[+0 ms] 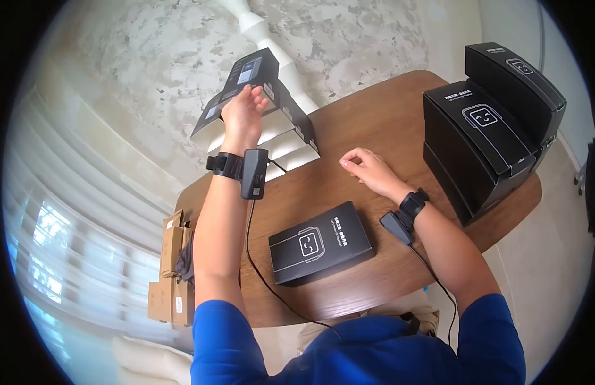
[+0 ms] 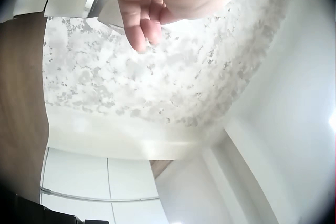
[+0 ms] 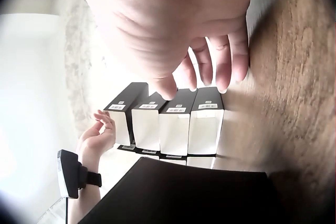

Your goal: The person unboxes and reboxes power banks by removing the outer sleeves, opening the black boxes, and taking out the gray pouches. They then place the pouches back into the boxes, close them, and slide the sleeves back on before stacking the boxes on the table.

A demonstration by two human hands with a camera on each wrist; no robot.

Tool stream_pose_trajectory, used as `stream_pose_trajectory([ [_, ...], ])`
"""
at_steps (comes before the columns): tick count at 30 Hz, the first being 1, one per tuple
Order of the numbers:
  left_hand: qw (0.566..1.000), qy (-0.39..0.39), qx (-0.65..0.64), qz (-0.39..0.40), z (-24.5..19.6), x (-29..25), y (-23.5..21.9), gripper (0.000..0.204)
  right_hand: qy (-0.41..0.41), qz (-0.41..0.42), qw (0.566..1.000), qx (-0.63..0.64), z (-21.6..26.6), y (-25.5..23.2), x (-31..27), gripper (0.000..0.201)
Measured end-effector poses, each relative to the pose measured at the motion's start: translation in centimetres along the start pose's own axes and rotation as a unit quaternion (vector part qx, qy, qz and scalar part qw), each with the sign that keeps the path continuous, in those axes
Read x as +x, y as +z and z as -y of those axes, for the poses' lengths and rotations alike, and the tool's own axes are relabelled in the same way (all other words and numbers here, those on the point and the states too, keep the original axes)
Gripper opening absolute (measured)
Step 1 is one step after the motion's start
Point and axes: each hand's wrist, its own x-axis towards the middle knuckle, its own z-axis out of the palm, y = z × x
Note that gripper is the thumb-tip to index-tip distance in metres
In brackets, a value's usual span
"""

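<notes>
My left hand is raised at the stack of black boxes with pale ends, overlapping the top box in the head view. Its fingers bend loosely, and the left wrist view shows nothing between them. In the right wrist view that same hand appears beside the stack's top end. My right hand hangs low over the wooden table, fingers slightly bent and holding nothing. Between my forearms a flat black box with a smiling-screen drawing lies near the table's front edge.
Two larger groups of black boxes, one nearer and one farther, stand at the table's right end. Brown cardboard boxes are piled beyond the left edge. A cable runs from each wrist camera to my body.
</notes>
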Motion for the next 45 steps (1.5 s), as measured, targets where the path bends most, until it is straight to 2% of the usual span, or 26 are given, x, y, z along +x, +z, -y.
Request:
stream_pose_trajectory([
  [6, 0.999, -0.020, -0.006, -0.026, 1.0, 1.0, -0.9, 0.010, -0.024, 0.023, 0.998, -0.047, -0.4, 0.2, 0.0, 0.032],
  [11, 0.998, -0.003, -0.010, -0.055, 1.5, 1.3, -1.1, 0.013, -0.024, 0.044, 0.996, -0.075, -0.4, 0.1, -0.2, 0.032],
  [18, 0.998, -0.003, -0.019, -0.052, 1.6, 0.7, -0.7, 0.018, -0.034, 0.060, 0.992, -0.103, -0.3, 0.0, -0.3, 0.032],
  [24, 0.999, -0.018, -0.024, -0.023, 2.2, -0.8, -1.6, 0.028, -0.037, 0.077, 0.991, -0.105, 0.0, -0.1, -0.5, 0.031],
  [27, 0.998, -0.065, -0.015, -0.010, 2.0, -4.2, -2.2, 0.030, -0.039, 0.079, 0.990, -0.112, -0.1, -0.2, -0.5, 0.031],
  [28, 0.996, -0.065, 0.029, 0.061, 1.9, -5.8, -2.6, 0.030, -0.036, 0.079, 0.990, -0.114, -0.2, -0.2, -0.4, 0.031],
  [29, 0.987, -0.064, 0.072, 0.130, 1.7, -7.6, -3.1, 0.031, -0.037, 0.080, 0.990, -0.113, -0.4, -0.2, -0.3, 0.030],
  [31, 0.965, -0.078, 0.158, 0.196, 1.0, -11.9, -3.3, 0.027, -0.037, 0.087, 0.989, -0.113, -0.3, -0.2, -0.3, 0.028],
  [33, 0.927, -0.043, 0.271, 0.254, 1.2, -15.3, -5.3, 0.024, -0.014, 0.098, 0.989, -0.114, 0.3, -0.3, -0.4, 0.028],
  [34, 0.891, 0.023, 0.347, 0.293, 0.9, -16.8, -6.1, 0.024, -0.013, 0.106, 0.987, -0.116, 0.4, -0.2, -0.3, 0.028],
  [35, 0.888, -0.046, 0.346, 0.300, 0.6, -17.1, -7.2, 0.041, -0.011, 0.102, 0.990, -0.098, 0.4, -0.2, -0.4, 0.028],
  [37, 0.747, 0.082, 0.516, 0.411, -1.1, -19.7, -8.8, 0.069, -0.006, 0.094, 0.992, -0.083, 0.2, 0.0, -0.3, 0.026],
  [38, 0.713, 0.031, 0.534, 0.453, -1.4, -20.1, -10.1, 0.098, -0.003, 0.101, 0.992, -0.078, -0.1, 0.0, -0.2, 0.027],
  [39, 0.725, 0.020, 0.527, 0.443, -1.3, -20.8, -11.0, 0.098, 0.003, 0.108, 0.991, -0.074, -0.4, 0.1, -0.2, 0.028],
  [41, 0.656, 0.071, 0.604, 0.447, -0.9, -21.8, -12.3, 0.106, 0.012, 0.129, 0.988, -0.084, 0.6, 0.0, -0.4, 0.028],
  [43, 0.724, 0.037, 0.546, 0.420, -0.7, -22.0, -12.4, 0.103, 0.019, 0.145, 0.985, -0.096, 1.4, 0.0, -0.6, 0.029],
  [45, 0.746, 0.046, 0.536, 0.392, -0.2, -21.7, -12.5, 0.095, -0.008, 0.121, 0.989, -0.081, 2.2, 0.2, -0.8, 0.030],
])
